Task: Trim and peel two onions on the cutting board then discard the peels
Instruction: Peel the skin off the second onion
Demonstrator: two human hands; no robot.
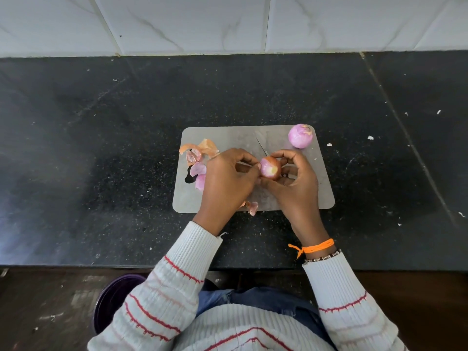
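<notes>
Subject: onion, partly peeled, held just above the cutting board between both hands. Brown papery skin remains on its right and underside; pale purple flesh and a trimmed end face the camera.

Right hand: fingers curled round the onion from behind and below, grasping it. Left hand: thumb and fingertips pinching at the onion's left side, apparently at the edge of the skin.

Handling assessment: the bulb is firm, light and round. Bared flesh is likely slick, so the secure hold is the cupped grip on the part with skin on. The dry skin is thin and brittle and will probably tear in strips. It is best lifted from the cut end.

Beyond the right hand, at the board's far corner, sits a peeled onion. Loose peels lie just left of the left hand, with one scrap at the board's near edge between the wrists. A thin blade shows just beyond the fingers; its handle cannot be made out.

The board rests on a dark desk. A purple bin stands below, near the left elbow.
</notes>
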